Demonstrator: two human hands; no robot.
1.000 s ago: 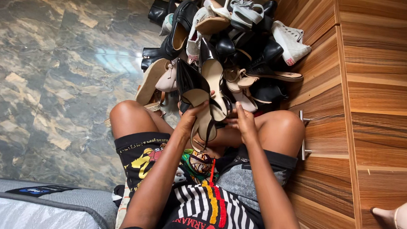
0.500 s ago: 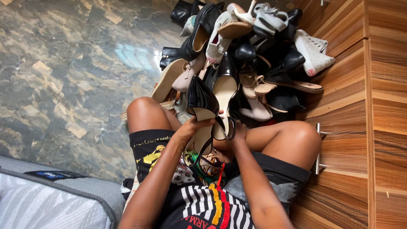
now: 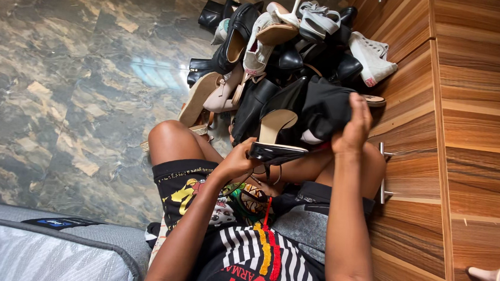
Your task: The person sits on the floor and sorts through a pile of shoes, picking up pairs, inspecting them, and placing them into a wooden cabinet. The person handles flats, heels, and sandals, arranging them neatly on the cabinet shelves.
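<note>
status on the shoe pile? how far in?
Done: nothing visibly sorted out. In hand: left hand grips a black slingback heel; right hand lifts a black shoe off the pile. Left: the heap of shoes against the wooden cabinet looks largely untouched.

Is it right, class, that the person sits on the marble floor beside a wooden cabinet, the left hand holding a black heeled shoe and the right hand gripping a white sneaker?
Not quite. The head view shows the right hand gripping a black shoe, not the white sneaker, which lies untouched on the shoe pile. The rest stands: marble floor, wooden cabinet, left hand holding a black heeled shoe.
</note>
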